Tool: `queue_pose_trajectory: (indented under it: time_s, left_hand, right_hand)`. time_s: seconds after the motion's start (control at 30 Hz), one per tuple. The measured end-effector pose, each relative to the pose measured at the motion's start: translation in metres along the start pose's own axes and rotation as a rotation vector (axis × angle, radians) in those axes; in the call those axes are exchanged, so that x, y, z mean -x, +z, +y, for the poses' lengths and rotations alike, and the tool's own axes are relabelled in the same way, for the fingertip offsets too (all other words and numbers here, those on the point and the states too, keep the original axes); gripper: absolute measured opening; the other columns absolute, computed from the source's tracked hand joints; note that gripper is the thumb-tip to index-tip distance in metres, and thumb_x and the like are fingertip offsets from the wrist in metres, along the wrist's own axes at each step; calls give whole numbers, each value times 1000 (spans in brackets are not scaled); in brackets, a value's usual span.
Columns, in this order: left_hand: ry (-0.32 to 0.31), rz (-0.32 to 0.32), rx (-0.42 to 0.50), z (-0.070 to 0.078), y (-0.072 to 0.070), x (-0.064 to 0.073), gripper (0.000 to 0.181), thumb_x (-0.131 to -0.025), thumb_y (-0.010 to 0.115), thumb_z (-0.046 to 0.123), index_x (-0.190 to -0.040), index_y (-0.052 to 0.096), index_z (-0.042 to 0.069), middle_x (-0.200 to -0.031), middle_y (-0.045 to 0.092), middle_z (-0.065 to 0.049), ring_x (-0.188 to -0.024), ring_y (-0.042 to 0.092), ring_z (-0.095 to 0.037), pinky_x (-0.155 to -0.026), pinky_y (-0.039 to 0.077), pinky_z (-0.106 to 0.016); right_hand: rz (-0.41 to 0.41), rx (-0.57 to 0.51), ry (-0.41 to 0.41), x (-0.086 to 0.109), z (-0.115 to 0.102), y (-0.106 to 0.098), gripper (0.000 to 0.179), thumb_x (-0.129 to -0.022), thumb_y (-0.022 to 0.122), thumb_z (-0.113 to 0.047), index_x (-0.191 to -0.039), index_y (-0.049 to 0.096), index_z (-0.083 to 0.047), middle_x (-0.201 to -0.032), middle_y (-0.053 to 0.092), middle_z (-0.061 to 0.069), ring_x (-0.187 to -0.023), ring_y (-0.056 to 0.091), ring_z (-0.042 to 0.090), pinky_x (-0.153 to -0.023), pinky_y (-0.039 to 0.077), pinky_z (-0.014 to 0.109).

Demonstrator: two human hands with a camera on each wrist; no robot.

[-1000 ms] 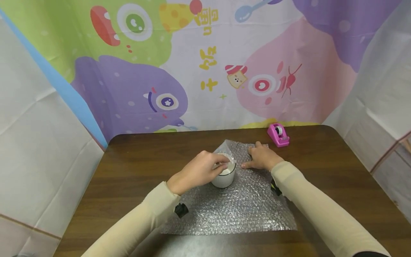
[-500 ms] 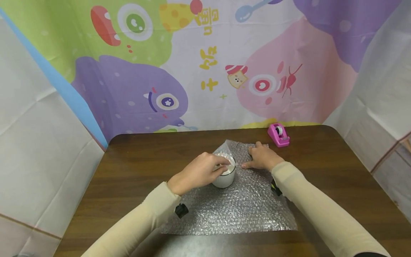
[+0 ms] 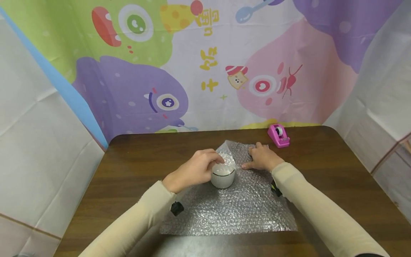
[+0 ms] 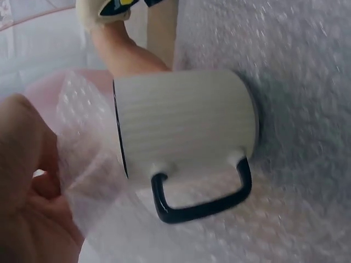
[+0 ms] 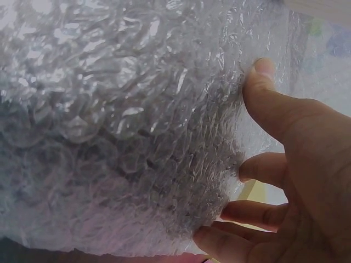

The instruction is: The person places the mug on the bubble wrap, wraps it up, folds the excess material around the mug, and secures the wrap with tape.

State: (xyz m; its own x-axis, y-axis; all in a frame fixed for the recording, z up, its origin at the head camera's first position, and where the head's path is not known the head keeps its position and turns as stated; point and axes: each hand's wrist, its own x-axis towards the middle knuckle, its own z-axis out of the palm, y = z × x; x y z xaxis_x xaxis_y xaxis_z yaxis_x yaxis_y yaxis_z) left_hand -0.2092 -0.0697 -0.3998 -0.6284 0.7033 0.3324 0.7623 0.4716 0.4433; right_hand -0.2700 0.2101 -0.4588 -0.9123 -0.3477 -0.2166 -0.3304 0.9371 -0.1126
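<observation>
A white ribbed mug point(image 3: 222, 180) with a dark rim stands upright on a sheet of bubble wrap point(image 3: 237, 210). In the left wrist view the mug's dark handle point(image 4: 208, 208) shows. A corner of the wrap point(image 4: 82, 148) is folded over the mug's mouth. My left hand point(image 3: 197, 167) hovers at the mug's left rim with bent fingers, close to that folded corner; whether the fingertips touch it is hard to see. My right hand point(image 3: 263, 157) rests on the wrap to the right of the mug, fingers spread, pressing the sheet's far right part.
A pink tape dispenser point(image 3: 278, 135) stands near the far right edge of the brown wooden table point(image 3: 138, 164). Behind the table hangs a cartoon-printed curtain point(image 3: 208, 107).
My left hand has drawn back a little to the left, out of the mug's mouth, leaving the wrap's corner lying over it. The right hand has stayed in place.
</observation>
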Motion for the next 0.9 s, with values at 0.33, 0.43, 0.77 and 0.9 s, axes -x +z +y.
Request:
queue_pose_trajectory:
  time_s: [0.33, 0.43, 0.77, 0.9]
  left_hand:
    - [13, -71, -29, -12, -8, 3, 19, -89, 78, 2, -107, 79, 9, -109, 75, -4, -104, 70, -20, -89, 59, -33]
    - [25, -80, -55, -15, -10, 6, 12, -91, 78, 10, -102, 80, 11, -108, 74, -2, -106, 68, -19, -93, 58, -33]
    - [138, -190, -147, -23, -16, 12, 31, -87, 68, -12, -106, 77, 10, -112, 72, -1, -113, 65, -17, -103, 54, -29]
    - [129, -286, -212, -20, -22, 11, 44, -79, 68, -15, -113, 77, 12, -126, 68, -4, -123, 60, -19, -108, 51, -31]
  right_hand:
    - [4, -19, -7, 1, 3, 0, 85, -89, 73, -57, -139, 56, 9, -130, 55, 34, -126, 53, 57, -107, 46, 64]
    - [-6, -40, 4, 1, 3, 0, 88, -89, 73, -58, -143, 53, 9, -137, 52, 36, -130, 50, 57, -109, 45, 64]
    - [27, -71, 20, 1, 7, 2, 94, -85, 76, -60, -145, 49, 9, -135, 53, 35, -124, 55, 56, -104, 49, 63]
    - [14, -79, 32, -1, 7, 1, 97, -85, 76, -61, -146, 48, 9, -137, 52, 35, -126, 54, 57, -104, 49, 64]
